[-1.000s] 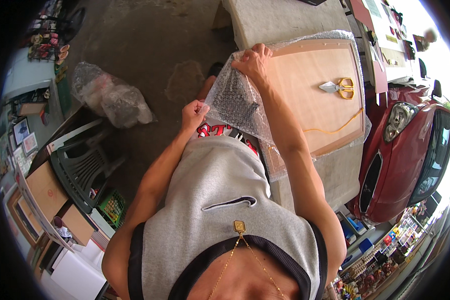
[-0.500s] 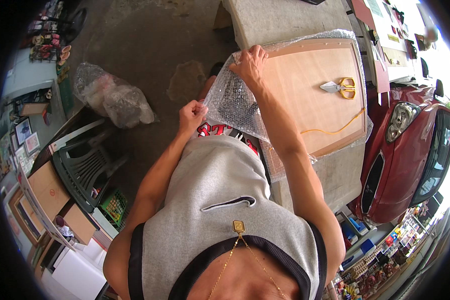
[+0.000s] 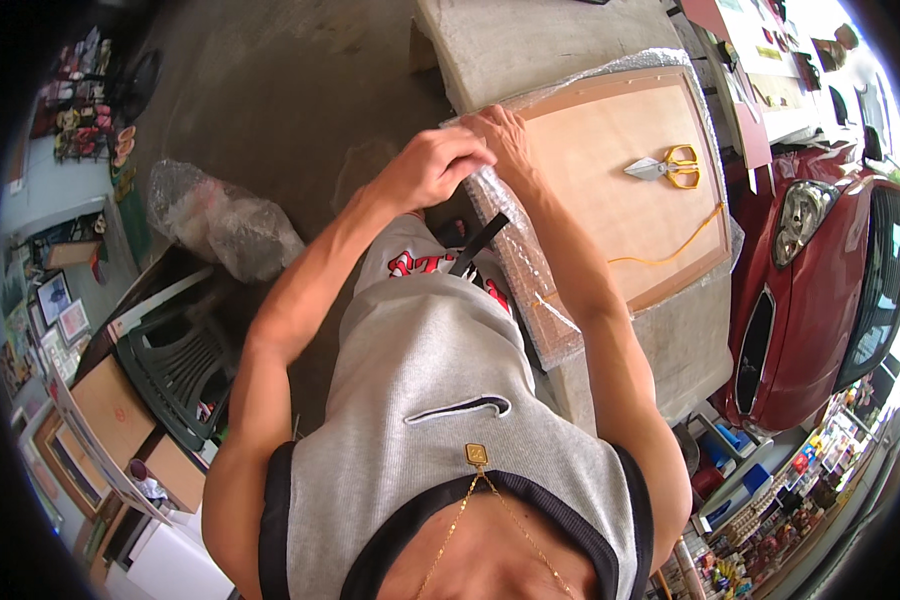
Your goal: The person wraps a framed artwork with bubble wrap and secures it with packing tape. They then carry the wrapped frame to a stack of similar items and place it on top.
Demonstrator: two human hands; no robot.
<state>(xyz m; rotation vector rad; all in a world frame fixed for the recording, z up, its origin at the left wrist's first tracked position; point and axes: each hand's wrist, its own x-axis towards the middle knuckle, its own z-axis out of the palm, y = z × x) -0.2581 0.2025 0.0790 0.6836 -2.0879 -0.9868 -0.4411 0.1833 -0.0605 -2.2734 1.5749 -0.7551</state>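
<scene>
Left hand [image 3: 436, 167] has joined right hand [image 3: 507, 140]; fingers [image 3: 464, 147] curled, grip unclear, at bubble wrap [image 3: 526, 285] part-enclosing the panel [image 3: 592, 165].

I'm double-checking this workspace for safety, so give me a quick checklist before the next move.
1. Wood-toned panel supported: ok, it lies on the grey table.
2. Right hand on the panel's edge: ok.
3. Left hand gripping the bubble wrap: cannot tell, its fingertips are unclear.
4. Scissors away from both hands: ok.
5. Panel face clear: not ok, the scissors and yellow cord lie on it.
</scene>
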